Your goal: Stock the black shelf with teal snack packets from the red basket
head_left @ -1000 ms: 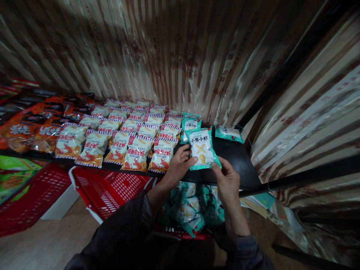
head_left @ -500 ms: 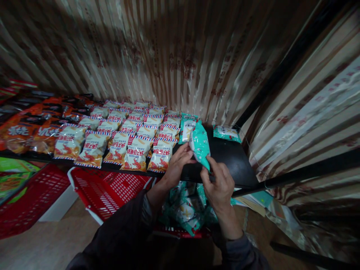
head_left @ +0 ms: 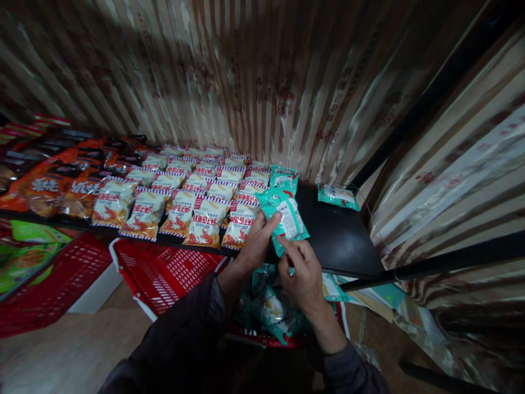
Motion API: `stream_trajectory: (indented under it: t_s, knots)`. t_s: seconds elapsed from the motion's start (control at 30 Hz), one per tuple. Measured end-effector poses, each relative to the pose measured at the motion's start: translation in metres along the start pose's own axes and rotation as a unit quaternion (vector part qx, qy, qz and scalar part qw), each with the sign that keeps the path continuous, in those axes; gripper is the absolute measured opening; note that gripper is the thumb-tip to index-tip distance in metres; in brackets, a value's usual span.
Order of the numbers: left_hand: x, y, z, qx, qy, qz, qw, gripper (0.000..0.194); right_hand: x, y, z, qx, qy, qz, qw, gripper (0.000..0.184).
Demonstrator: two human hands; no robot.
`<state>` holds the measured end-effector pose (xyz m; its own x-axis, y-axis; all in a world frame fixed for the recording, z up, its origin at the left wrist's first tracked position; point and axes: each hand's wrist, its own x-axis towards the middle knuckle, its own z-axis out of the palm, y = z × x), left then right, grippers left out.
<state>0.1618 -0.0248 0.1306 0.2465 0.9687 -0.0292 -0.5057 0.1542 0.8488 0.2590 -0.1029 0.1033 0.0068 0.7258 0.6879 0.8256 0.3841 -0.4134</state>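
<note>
A teal snack bag (head_left: pixel 289 219) is held tilted above the shelf, its printed back with a white label panel facing up. My left hand (head_left: pixel 258 241) grips its left side, thumb across the front. At the bag's lower edge, my right hand (head_left: pixel 303 271) has its index fingertip against the bag and the thumb curled below; the contact is partly hidden. Behind the held bag, more teal bags (head_left: pixel 283 174) lie on the black shelf (head_left: pixel 340 235). Another teal bag (head_left: pixel 338 196) lies at the shelf's back right.
Rows of white-and-orange snack bags (head_left: pixel 207 219) fill the shelf's middle, with orange bags (head_left: pixel 45 191) farther left. Below stand a red basket (head_left: pixel 164 273) and another holding teal bags (head_left: pixel 273 309). A black post (head_left: pixel 410 120) and striped curtain (head_left: pixel 246 82) border the shelf.
The held bag has been turned over from its front, past its side, to its back. Both hands stay at it, the right one shifting left along the lower edge.
</note>
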Motion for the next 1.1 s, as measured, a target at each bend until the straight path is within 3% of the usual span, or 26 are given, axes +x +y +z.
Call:
stream_trajectory:
  t_s: [0.07, 0.13, 0.27, 0.33, 0.47, 0.6, 0.77, 0.97, 1.1]
  knots:
    - [0.000, 0.003, 0.000, -0.009, 0.014, -0.002, 1.000, 0.034, -0.001, 0.001, -0.001, 0.064, 0.023, 0.065, 0.996, 0.028]
    - [0.001, 0.007, 0.001, -0.034, 0.023, -0.005, 0.999, 0.032, -0.001, 0.004, -0.001, 0.134, 0.059, 0.175, 0.974, 0.014]
    - [0.005, 0.009, 0.001, -0.101, 0.008, -0.012, 0.995, 0.035, 0.001, 0.013, 0.001, 0.310, 0.057, 0.364, 0.876, 0.032]
    - [0.005, 0.007, 0.000, -0.113, -0.016, -0.023, 0.993, 0.038, 0.004, 0.015, 0.003, 0.394, 0.051, 0.417, 0.817, 0.040]
    - [0.003, 0.001, -0.001, -0.099, -0.049, -0.050, 0.993, 0.042, 0.011, 0.013, 0.006, 0.488, 0.103, 0.488, 0.716, 0.040]
    - [0.002, 0.001, -0.003, -0.068, -0.063, -0.049, 0.995, 0.041, 0.012, 0.014, 0.006, 0.527, 0.119, 0.526, 0.657, 0.038]
    - [0.009, 0.009, -0.013, -0.035, -0.044, -0.012, 0.998, 0.031, 0.009, 0.016, 0.007, 0.520, 0.136, 0.512, 0.670, 0.032]
    - [0.018, 0.017, -0.023, -0.031, 0.038, 0.009, 0.999, 0.038, 0.007, 0.014, 0.007, 0.503, 0.074, 0.487, 0.710, 0.032]
    - [0.022, 0.021, -0.026, -0.035, 0.038, 0.006, 0.999, 0.038, 0.006, 0.014, 0.006, 0.499, 0.051, 0.469, 0.726, 0.031]
